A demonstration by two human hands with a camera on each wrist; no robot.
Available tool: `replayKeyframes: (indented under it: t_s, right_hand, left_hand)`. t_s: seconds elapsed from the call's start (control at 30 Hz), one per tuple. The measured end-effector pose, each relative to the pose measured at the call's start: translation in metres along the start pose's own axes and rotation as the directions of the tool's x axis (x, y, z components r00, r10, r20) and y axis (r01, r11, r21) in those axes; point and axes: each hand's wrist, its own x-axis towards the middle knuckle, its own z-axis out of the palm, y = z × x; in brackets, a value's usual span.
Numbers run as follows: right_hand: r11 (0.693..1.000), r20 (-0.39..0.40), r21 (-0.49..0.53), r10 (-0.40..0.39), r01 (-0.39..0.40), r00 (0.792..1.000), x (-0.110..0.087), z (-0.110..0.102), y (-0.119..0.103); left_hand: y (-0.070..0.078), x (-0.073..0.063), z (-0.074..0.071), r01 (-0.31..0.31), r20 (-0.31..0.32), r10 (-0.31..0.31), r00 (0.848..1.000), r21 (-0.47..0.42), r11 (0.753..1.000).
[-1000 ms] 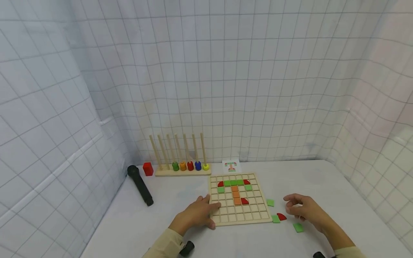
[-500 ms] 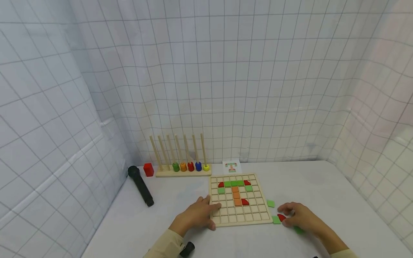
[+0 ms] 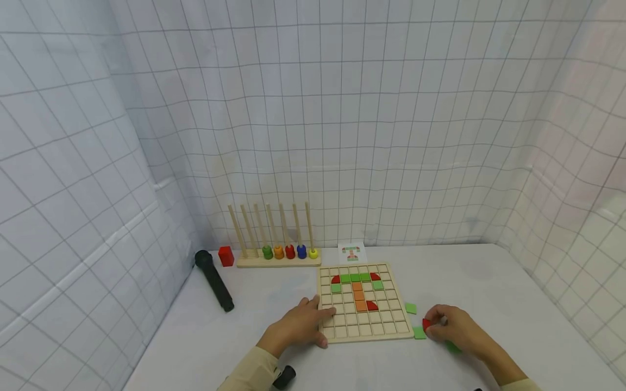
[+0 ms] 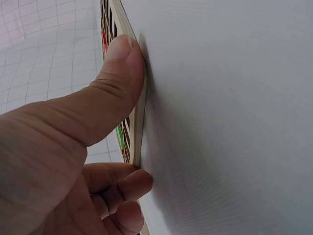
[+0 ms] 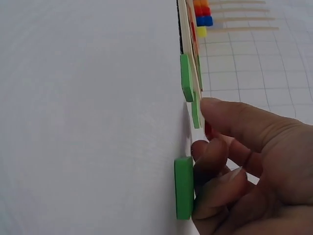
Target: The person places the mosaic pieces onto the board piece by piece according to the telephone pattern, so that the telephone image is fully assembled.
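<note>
A wooden grid board (image 3: 342, 331) lies on the table with green, orange and red pieces set in its squares. My left hand (image 3: 299, 325) rests at its left side, the thumb along the board's edge (image 4: 139, 132) in the left wrist view and one finger reaching over the grid. To the right of the board, my right hand (image 3: 458, 328) pinches a red quarter-circle piece (image 3: 426, 325) between thumb and fingers. In the right wrist view those fingers partly hide the red piece (image 5: 209, 131). Loose green tiles, one by the board's corner (image 3: 419, 333) and another farther back (image 3: 411, 308), lie nearby.
One more green tile (image 3: 452, 346) is partly under my right hand. Behind the board are a small pattern card (image 3: 351, 253) and a peg stand (image 3: 279, 262) with coloured beads. A red block (image 3: 226, 256) and a black microphone (image 3: 214, 281) lie at the left.
My right hand has moved left and down onto the loose red piece and now pinches it. My left hand has stayed at the board.
</note>
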Motion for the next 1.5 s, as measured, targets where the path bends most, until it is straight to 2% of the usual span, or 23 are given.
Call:
replayKeyframes:
  t_s: [0.1, 0.17, 0.33, 0.5, 0.57, 0.8, 0.87, 0.97, 1.07, 1.13, 1.4, 1.5]
  right_hand:
    - [0.997, -0.031, 0.078, 0.017, -0.015, 0.999, 0.001, -0.004, 0.001]
    - [0.985, -0.045, 0.171, 0.032, -0.023, 0.998, 0.001, -0.007, 0.0]
    - [0.918, -0.09, 0.396, 0.07, -0.029, 0.993, 0.002, -0.013, -0.001]
    - [0.811, -0.133, 0.585, 0.125, -0.024, 0.983, 0.001, -0.016, -0.002]
    - [0.755, -0.14, 0.656, 0.131, -0.007, 0.981, 0.001, -0.017, -0.002]
    - [0.548, -0.132, 0.834, 0.074, 0.07, 0.988, 0.002, -0.016, -0.006]
    - [0.506, -0.124, 0.859, 0.067, 0.073, 0.99, 0.003, -0.015, -0.007]
    - [0.464, -0.113, 0.883, 0.063, 0.071, 0.992, 0.005, -0.015, -0.009]
    - [0.44, -0.113, 0.895, 0.064, 0.073, 0.992, 0.009, -0.014, -0.011]
    - [0.436, -0.119, 0.896, 0.068, 0.078, 0.991, 0.012, -0.012, -0.013]
    - [0.505, -0.139, 0.861, 0.121, 0.06, 0.983, 0.024, -0.004, -0.027]
    - [0.548, -0.143, 0.835, 0.138, 0.045, 0.98, 0.029, -0.001, -0.033]
  left_hand:
    - [0.0, 0.0, 0.001, -0.007, -0.005, 0.007, 1.0, 0.013, 1.0]
    - [0.0, -0.001, 0.0, -0.009, -0.007, 0.009, 1.0, 0.018, 1.0]
    - [0.002, -0.002, -0.001, -0.008, -0.005, 0.008, 1.0, 0.017, 1.0]
    - [0.003, -0.003, -0.002, -0.006, -0.002, 0.006, 1.0, 0.017, 1.0]
    - [0.004, -0.004, -0.003, -0.008, -0.002, 0.008, 1.0, 0.016, 1.0]
    - [0.003, -0.005, -0.004, -0.022, -0.008, 0.022, 1.0, 0.025, 0.999]
    - [0.003, -0.004, -0.003, -0.019, -0.007, 0.019, 1.0, 0.021, 1.0]
    - [0.003, -0.004, -0.003, -0.014, -0.006, 0.014, 1.0, 0.01, 1.0]
    - [0.004, -0.006, -0.004, -0.013, -0.01, 0.014, 1.0, 0.009, 1.0]
    - [0.004, -0.006, -0.005, -0.011, -0.011, 0.011, 1.0, 0.005, 1.0]
    - [0.004, -0.005, -0.002, 0.001, 0.001, -0.001, 1.0, -0.008, 1.0]
    - [0.004, -0.005, -0.003, -0.005, -0.002, 0.005, 1.0, 0.004, 1.0]
